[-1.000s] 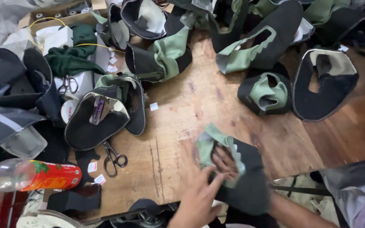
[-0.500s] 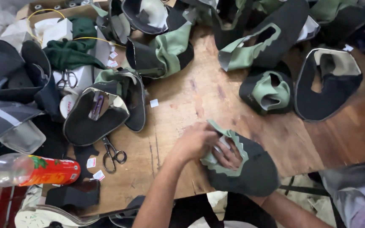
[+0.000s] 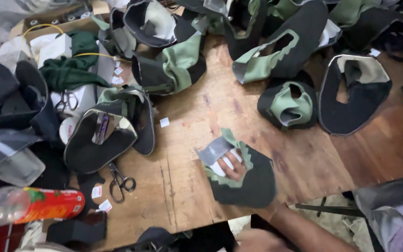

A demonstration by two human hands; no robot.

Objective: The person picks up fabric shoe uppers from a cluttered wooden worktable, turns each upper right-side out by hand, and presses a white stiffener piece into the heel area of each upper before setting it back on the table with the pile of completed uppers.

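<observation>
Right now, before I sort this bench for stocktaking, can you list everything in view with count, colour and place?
Fabric piece: one, black with green edge, near table edge, over the right hand.
Grey patch: one, grey, on that piece's upper left.
Cut fabric shapes: many, black and green, across the far side and left of the table; exact count unclear.
Scissors: one pair, dark metal, front left; a second pair on the left pile.
Bottle: one, clear with red label, lying bottom left.
Paper tags: several, white, scattered on the wood.
Table: one, brown wood.
Right hand: fingers inside the fabric piece.
Left hand: blurred, bottom edge, apparently empty.
</observation>
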